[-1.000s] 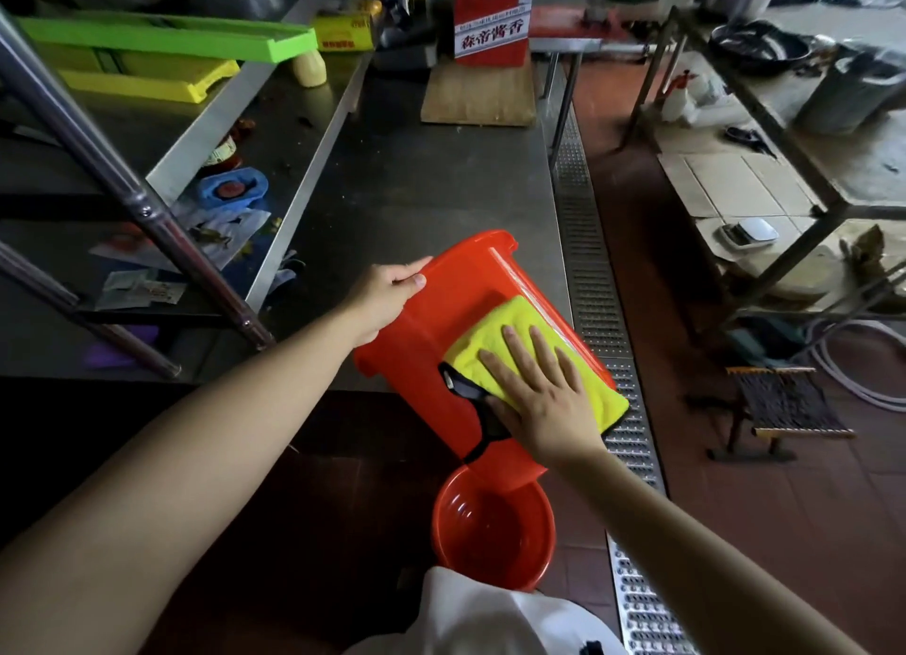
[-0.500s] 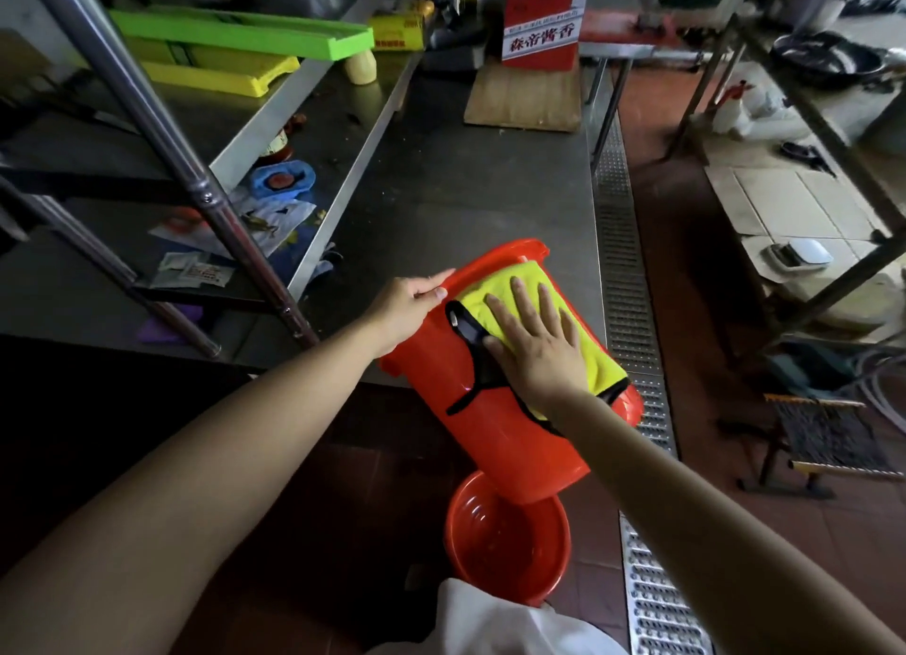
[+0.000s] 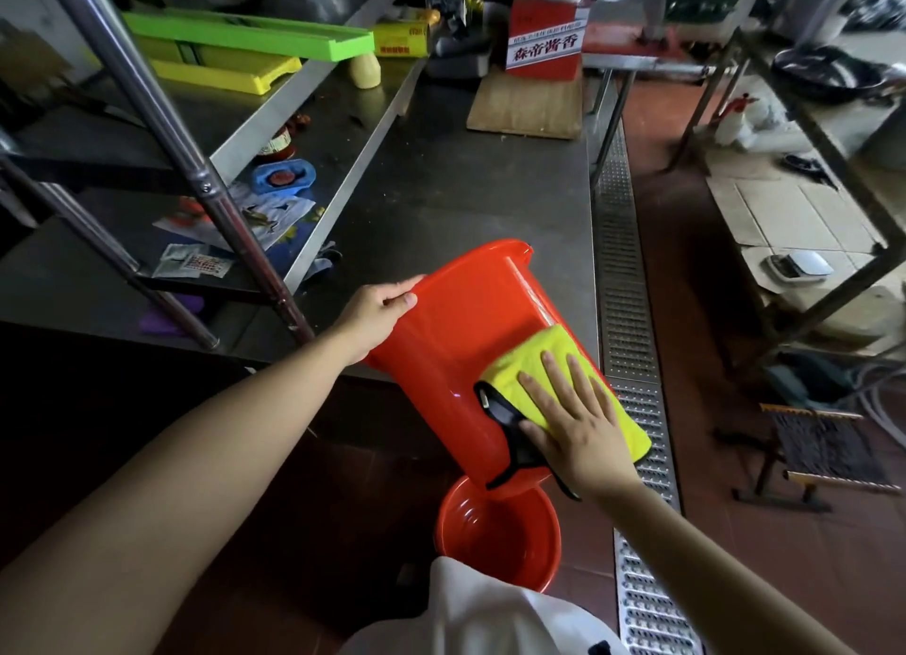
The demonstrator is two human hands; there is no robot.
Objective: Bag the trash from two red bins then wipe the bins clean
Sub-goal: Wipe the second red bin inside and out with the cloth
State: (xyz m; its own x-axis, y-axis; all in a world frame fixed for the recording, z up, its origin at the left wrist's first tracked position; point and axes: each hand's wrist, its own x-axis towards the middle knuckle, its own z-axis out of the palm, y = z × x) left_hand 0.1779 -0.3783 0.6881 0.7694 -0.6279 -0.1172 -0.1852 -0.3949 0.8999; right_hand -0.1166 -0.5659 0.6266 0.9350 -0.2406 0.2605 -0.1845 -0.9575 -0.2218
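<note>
Bins counted: two, both red. One bin (image 3: 470,331) is held tilted at frame centre, over the steel table (image 3: 456,188) edge; its base is hidden from view. The second bin (image 3: 495,532) stands upright on the floor at lower centre, partly covered by the first and by white cloth (image 3: 490,615). Left hand (image 3: 377,311) is clamped on the tilted bin's rim. Right hand (image 3: 573,419) is pressed flat, fingers spread, on one yellow rag (image 3: 539,360) against the wall.
</note>
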